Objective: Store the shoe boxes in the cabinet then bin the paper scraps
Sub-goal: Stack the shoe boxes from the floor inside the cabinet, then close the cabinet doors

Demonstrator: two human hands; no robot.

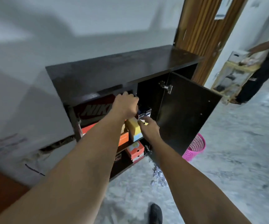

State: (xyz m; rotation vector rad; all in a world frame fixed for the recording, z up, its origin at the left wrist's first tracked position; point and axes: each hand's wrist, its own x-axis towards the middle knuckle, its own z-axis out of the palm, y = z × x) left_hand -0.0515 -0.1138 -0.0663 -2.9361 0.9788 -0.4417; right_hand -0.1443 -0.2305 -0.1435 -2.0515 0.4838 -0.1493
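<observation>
The dark cabinet [98, 73] stands against the wall with its right door [187, 113] swung open. Inside are a red Nike box [95, 110], orange boxes [124, 139], a yellow and blue box [134, 128] and an orange box on the lower shelf [134, 150]. A dark blue shoe box [144, 112] is at the cabinet opening. My left hand [125, 105] curls over its top. My right hand [149, 129] holds its lower end with the thumb against the label. Paper scraps [158, 176] lie on the floor in front of the cabinet.
A pink mesh bin [195, 149] sits on the floor behind the open door. At the right a person [263, 67] carries more boxes [233, 75] near a wooden door frame [200, 29]. My shoe [155, 213] shows at the bottom.
</observation>
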